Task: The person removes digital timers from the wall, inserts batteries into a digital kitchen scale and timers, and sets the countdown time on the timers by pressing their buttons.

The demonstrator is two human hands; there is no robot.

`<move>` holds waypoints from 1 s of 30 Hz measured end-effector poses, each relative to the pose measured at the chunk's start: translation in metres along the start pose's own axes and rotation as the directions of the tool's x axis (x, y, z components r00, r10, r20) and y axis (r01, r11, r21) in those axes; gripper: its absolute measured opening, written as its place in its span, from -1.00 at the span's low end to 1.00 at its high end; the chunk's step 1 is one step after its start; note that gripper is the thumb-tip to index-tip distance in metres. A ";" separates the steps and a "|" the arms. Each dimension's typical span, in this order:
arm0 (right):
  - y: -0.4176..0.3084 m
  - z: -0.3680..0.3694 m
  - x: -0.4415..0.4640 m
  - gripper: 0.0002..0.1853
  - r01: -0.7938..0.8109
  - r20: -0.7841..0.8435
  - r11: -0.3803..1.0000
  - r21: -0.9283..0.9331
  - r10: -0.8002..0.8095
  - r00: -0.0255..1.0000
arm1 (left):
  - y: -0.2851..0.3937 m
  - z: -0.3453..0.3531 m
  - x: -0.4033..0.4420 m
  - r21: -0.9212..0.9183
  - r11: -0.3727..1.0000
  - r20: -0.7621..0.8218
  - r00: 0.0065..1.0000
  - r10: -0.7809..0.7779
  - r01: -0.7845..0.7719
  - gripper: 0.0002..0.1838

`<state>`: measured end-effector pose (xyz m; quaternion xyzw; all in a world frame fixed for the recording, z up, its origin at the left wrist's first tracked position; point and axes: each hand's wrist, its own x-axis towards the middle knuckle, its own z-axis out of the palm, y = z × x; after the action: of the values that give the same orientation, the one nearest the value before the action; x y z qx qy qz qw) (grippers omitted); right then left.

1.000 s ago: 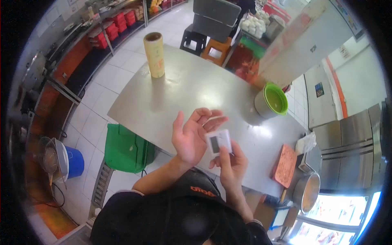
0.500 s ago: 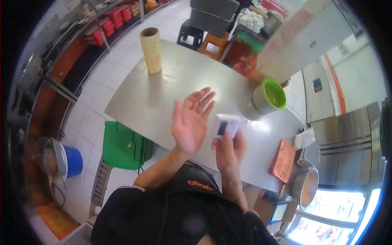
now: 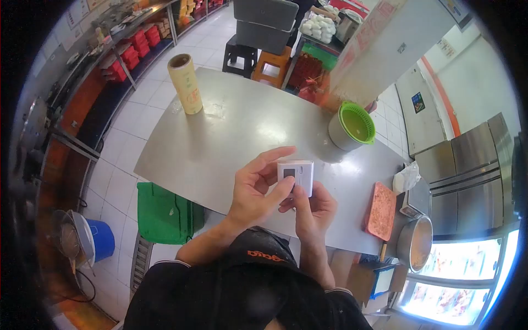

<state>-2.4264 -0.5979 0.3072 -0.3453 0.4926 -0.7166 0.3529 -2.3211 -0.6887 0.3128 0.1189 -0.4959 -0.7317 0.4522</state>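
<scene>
Over the steel table's near edge, my right hand grips a small white device with a dark little screen, held upright with its face toward me. My right thumb rests low on its front, and the other fingers are behind and beside it. My left hand is at the device's left side, its thumb on the front near the dark screen. The left index finger reaches along above the top edge. Its remaining fingers curl inward, partly hidden. What the screen reads is too small to make out.
On the steel table stand a yellowish roll of film and a pot with a green strainer. An orange tray, a scale and a metal pot are at the right. A green bin sits below left.
My left hand has come in from its raised, spread pose to the device, thumb on its front. The device is now more upright and faces me. The view has shifted slightly.
</scene>
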 end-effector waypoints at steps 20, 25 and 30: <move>-0.010 0.003 -0.014 -0.87 -0.036 0.005 0.987 -0.157 0.037 0.999 | 0.011 0.007 0.000 -0.135 0.945 -0.088 0.946 -0.311 0.298 -0.74; -0.004 0.001 -0.018 -0.81 -0.011 0.050 0.971 -0.238 0.024 0.998 | 0.017 -0.006 -0.002 0.076 0.936 -0.028 0.939 -0.342 0.343 -0.72; 0.000 0.001 -0.020 -0.81 -0.055 0.064 0.957 -0.283 0.076 0.995 | 0.015 -0.005 -0.004 0.012 0.940 -0.046 0.939 -0.341 0.342 -0.65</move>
<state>-2.4154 -0.5810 0.3043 -0.4019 0.5871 -0.6139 0.3420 -2.3076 -0.6901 0.3224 0.2235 -0.4649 -0.7914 0.3281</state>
